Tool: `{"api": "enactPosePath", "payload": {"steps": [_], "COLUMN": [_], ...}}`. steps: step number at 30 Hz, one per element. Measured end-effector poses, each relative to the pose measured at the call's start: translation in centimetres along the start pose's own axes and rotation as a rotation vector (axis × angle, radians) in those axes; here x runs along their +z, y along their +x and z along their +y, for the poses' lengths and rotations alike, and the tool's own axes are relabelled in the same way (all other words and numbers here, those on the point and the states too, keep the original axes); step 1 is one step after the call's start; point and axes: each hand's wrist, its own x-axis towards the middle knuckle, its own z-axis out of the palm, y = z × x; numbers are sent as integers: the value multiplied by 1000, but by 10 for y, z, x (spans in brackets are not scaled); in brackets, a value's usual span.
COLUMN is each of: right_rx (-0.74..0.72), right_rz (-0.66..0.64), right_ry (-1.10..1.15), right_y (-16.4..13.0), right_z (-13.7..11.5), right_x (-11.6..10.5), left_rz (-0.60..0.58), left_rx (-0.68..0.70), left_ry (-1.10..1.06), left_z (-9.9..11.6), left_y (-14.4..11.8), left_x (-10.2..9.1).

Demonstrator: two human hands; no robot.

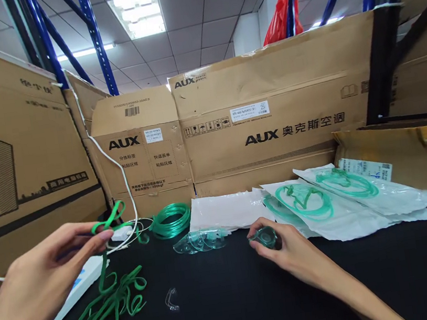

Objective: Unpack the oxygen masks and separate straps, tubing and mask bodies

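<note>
Between the thumb and fingers of my left hand (58, 258) is a green elastic strap (116, 214), its loop standing up above the fingertips. A tangled pile of similar green straps (116, 301) lies on the black table below that hand. My right hand (283, 245) grips a small clear greenish plastic mask (267, 236), partly covered by the fingers. Left of it, several clear masks (201, 241) lie nested in a row. Thin curved clear pieces (171, 299) rest on the table between my hands.
Behind the masks are a coil of green tubing (171, 220) and white bags (226, 210). Packed bags with green tubing (307, 205) lie at right, near a brown plastic bag (382, 149). A white power strip (60, 311) is at left. Cardboard boxes (285, 134) wall the back.
</note>
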Motion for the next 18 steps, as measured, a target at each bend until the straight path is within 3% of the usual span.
{"api": "enactPosePath", "payload": {"steps": [5,8,10,12,15,18], "right_rx": [-7,9,10,-9,-66,-96], "right_rz": [-18,-38,-53,-59,9,107], "right_ry": [-33,-38,-48,-70,-109,-158], "right_y": [-1,-2,-4,-5,-7,-10], "right_z": [1,3,3,1,-7,-13], "right_x": [-1,0,2,5,10,16], "left_rz": [-183,-220,-213,-202,-439,-564], "left_rx": [25,49,84,156,282,378], "left_ry": [140,185,186,102,-195,-392], "left_z": [-35,-38,-21,11,69,115], "left_y": [0,-1,-5,-12,-27,-44], "left_x": [19,30,36,45,68,93]}}
